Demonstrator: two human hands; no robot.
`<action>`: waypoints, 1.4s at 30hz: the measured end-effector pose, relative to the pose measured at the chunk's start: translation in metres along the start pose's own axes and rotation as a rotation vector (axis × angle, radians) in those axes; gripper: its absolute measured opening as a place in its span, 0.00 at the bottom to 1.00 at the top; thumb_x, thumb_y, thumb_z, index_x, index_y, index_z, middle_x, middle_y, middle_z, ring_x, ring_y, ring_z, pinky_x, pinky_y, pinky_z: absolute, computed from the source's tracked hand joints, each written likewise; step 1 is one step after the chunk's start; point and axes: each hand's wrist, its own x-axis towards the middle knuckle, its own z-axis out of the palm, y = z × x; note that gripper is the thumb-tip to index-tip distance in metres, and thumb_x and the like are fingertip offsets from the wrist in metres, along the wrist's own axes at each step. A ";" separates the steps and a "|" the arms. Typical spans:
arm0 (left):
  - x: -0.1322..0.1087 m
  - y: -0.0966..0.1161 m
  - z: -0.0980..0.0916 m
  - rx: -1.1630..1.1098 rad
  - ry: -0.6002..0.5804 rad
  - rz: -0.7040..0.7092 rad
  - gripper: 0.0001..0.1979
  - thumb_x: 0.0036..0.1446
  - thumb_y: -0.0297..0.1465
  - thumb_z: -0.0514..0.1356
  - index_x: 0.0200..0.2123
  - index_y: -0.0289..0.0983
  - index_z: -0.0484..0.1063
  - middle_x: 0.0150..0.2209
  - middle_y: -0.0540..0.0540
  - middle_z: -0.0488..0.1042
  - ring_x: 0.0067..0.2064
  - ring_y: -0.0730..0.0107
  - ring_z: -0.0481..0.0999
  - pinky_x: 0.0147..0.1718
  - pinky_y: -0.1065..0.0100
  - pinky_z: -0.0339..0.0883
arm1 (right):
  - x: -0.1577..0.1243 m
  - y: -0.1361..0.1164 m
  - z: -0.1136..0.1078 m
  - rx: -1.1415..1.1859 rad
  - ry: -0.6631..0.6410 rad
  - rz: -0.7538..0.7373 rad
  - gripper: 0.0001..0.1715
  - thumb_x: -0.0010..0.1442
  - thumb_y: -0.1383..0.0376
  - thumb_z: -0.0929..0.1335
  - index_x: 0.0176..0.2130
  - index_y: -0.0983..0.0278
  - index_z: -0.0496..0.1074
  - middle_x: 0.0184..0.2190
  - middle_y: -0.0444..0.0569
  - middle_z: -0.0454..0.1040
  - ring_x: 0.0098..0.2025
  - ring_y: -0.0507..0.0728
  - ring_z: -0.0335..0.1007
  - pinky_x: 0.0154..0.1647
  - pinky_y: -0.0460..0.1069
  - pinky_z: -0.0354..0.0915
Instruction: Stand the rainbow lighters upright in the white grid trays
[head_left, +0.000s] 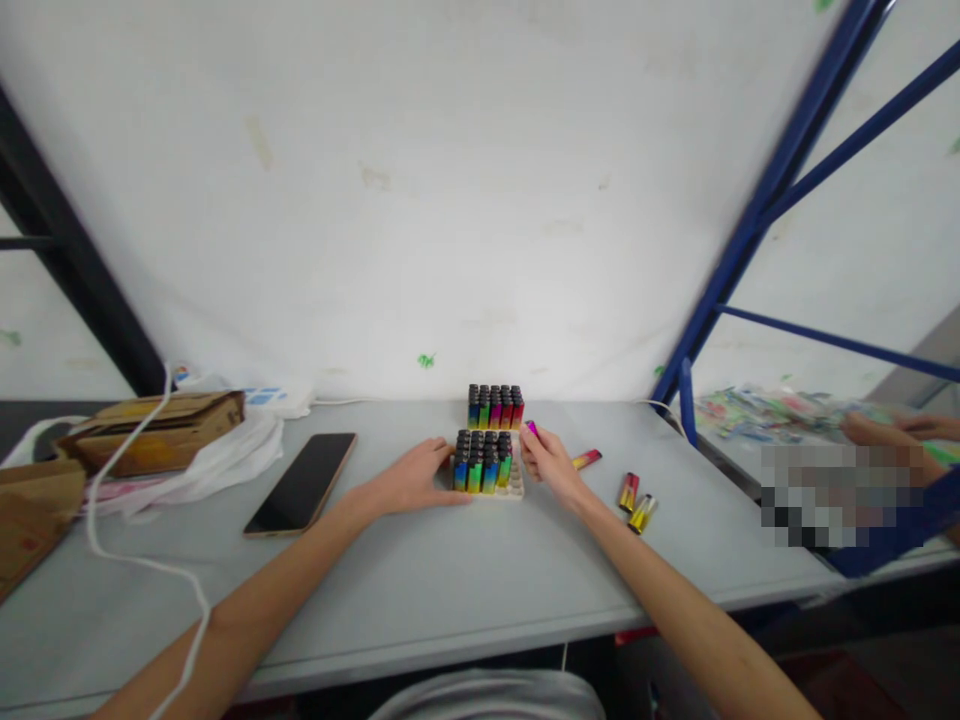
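A pale tray [513, 489] holds rows of upright lighters [480, 462] with black tops and blue, green and yellow bodies; several slots on its right side show bare. Behind it stands a second block of lighters [496, 405], in blue, green, purple and red. My left hand [417, 478] rests at the front tray's left side, thumb and fingers spread around its edge. Just right of the tray, my right hand [548, 462] pinches a purple lighter [531, 428]. Beyond that hand lie a red lighter [589, 459], a red and gold one [628, 491] and a yellow one [642, 513].
A dark phone [304, 484] lies left of my left hand. Further left are cardboard boxes [150, 430], plastic bags [232, 462] and a white cable [142, 563]. Blue metal posts [739, 250] rise at the right, with another person's hands beyond them near plastic packets [780, 412].
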 end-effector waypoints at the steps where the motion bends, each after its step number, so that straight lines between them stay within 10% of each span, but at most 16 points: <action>1: 0.000 0.000 0.000 0.000 0.003 0.000 0.33 0.49 0.59 0.64 0.42 0.35 0.74 0.43 0.38 0.75 0.45 0.47 0.75 0.45 0.56 0.69 | -0.001 0.000 0.000 -0.045 0.015 -0.027 0.32 0.59 0.36 0.65 0.29 0.59 0.55 0.20 0.36 0.49 0.20 0.48 0.44 0.18 0.45 0.46; 15: 0.000 -0.001 0.000 -0.012 -0.009 -0.005 0.34 0.50 0.59 0.64 0.45 0.34 0.75 0.44 0.39 0.75 0.46 0.48 0.74 0.47 0.57 0.68 | 0.003 0.005 -0.001 -0.512 0.214 -0.153 0.24 0.60 0.51 0.61 0.20 0.60 0.53 0.18 0.39 0.50 0.23 0.50 0.47 0.25 0.48 0.43; 29: 0.000 -0.002 0.001 -0.008 -0.002 0.003 0.34 0.49 0.60 0.64 0.44 0.36 0.74 0.43 0.39 0.76 0.45 0.49 0.75 0.45 0.59 0.68 | -0.018 -0.033 -0.019 -0.816 -0.071 -0.488 0.22 0.73 0.52 0.58 0.36 0.62 0.68 0.37 0.51 0.71 0.41 0.57 0.67 0.46 0.51 0.62; 42: 0.000 0.001 0.000 0.019 -0.016 -0.019 0.35 0.50 0.59 0.64 0.45 0.34 0.74 0.44 0.38 0.74 0.46 0.48 0.74 0.46 0.57 0.69 | -0.019 -0.022 -0.019 -0.857 -0.294 -0.320 0.24 0.70 0.50 0.63 0.33 0.64 0.75 0.29 0.50 0.80 0.30 0.56 0.75 0.35 0.47 0.63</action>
